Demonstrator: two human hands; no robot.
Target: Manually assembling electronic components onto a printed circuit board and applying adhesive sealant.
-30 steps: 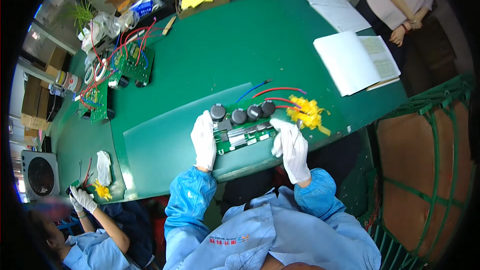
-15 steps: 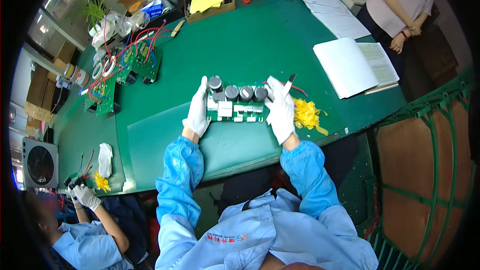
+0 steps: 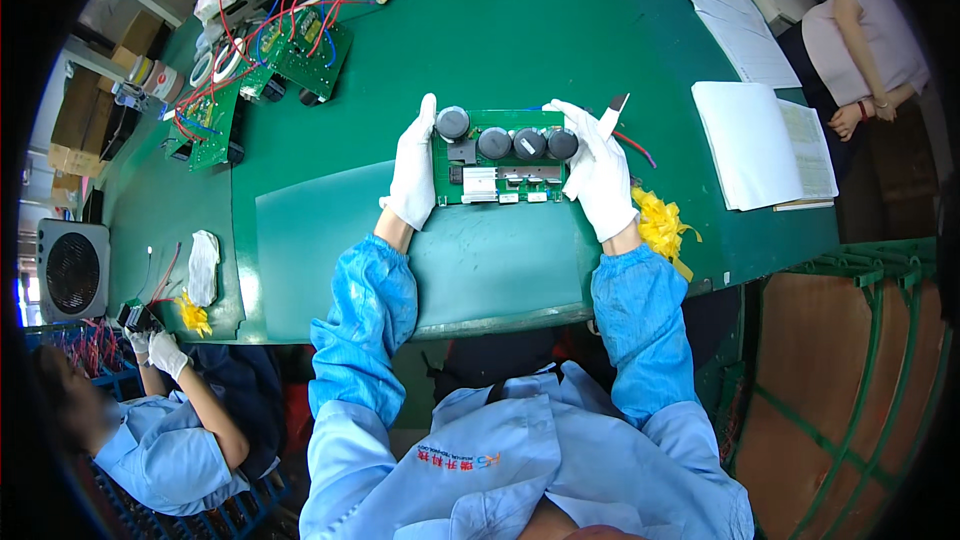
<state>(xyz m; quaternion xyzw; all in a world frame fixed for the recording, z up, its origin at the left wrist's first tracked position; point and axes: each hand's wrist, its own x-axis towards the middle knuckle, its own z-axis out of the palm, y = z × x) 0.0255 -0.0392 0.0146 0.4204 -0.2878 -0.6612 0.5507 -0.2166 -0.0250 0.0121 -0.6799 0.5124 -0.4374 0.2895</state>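
A green circuit board (image 3: 545, 175) with several large black round capacitors (image 3: 494, 143) and a silver heat sink (image 3: 480, 184) is held level between my gloved hands at the middle of the bench. My left hand (image 3: 412, 175) grips its left edge, fingers pointing away from me. At the right edge my right hand (image 3: 600, 175) is closed on the board. A slim white tool with a dark tip (image 3: 613, 115) sticks out between that hand's fingers; its kind is unclear. Just beyond this hand a red and purple wire (image 3: 634, 147) lies on the bench.
Yellow ribbon-like strips (image 3: 662, 225) lie right of my right hand. Wired circuit boards (image 3: 300, 50) stand at the far left. An open notebook (image 3: 745, 150) and paper sheets (image 3: 725, 20) lie right. A co-worker's gloved hands (image 3: 165, 352) work at lower left; another person (image 3: 860, 50) stands right.
The whole view has shifted, with the bench's far side moving up out of the picture. Both hands still hold the board, which now sits slightly farther from me.
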